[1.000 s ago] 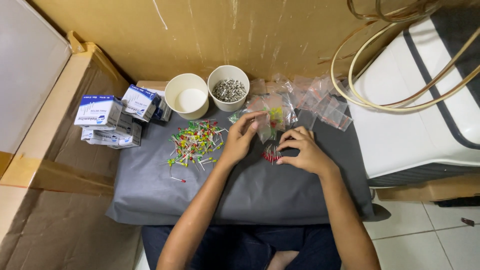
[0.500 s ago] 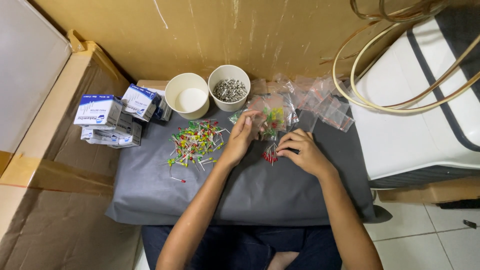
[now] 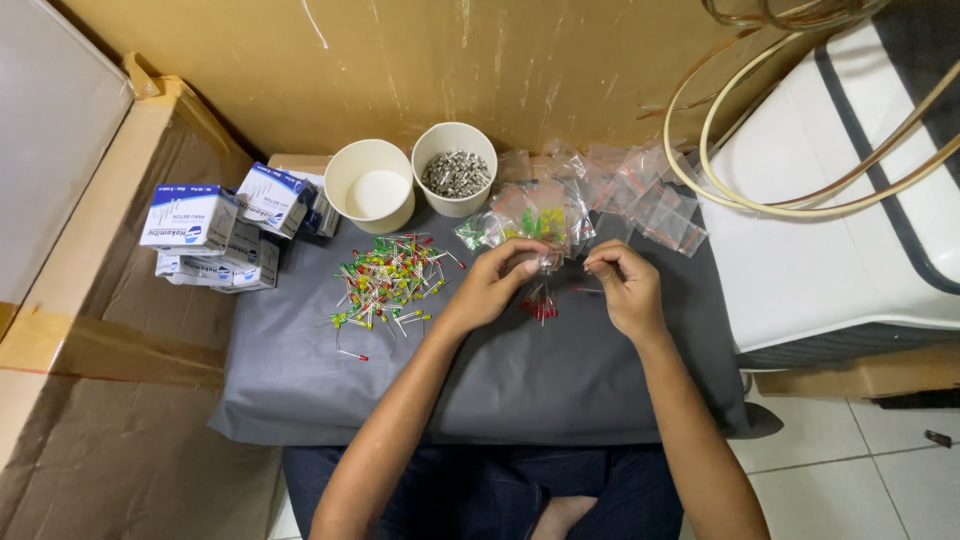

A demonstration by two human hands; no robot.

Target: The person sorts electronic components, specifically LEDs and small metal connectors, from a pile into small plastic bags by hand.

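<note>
Small clear bag (image 3: 548,262): pinched at its top by left hand (image 3: 492,288), above the middle of the grey tabletop (image 3: 500,385).
Left fingers: closed on the bag.
Right hand (image 3: 622,287): at 3 o'clock of the bag, just beside it; fingers pinched together, contents too small to tell.
Red bits (image 3: 538,306): under the bag, at 6 o'clock.
Coloured pile (image 3: 388,282): at 9 o'clock.
Bag heap (image 3: 590,195): at 12 to 1 o'clock.
Cup of metal parts (image 3: 455,170): at 11 o'clock; empty cup (image 3: 369,185) to its left.
Boxes (image 3: 225,225): far 9 o'clock.
</note>
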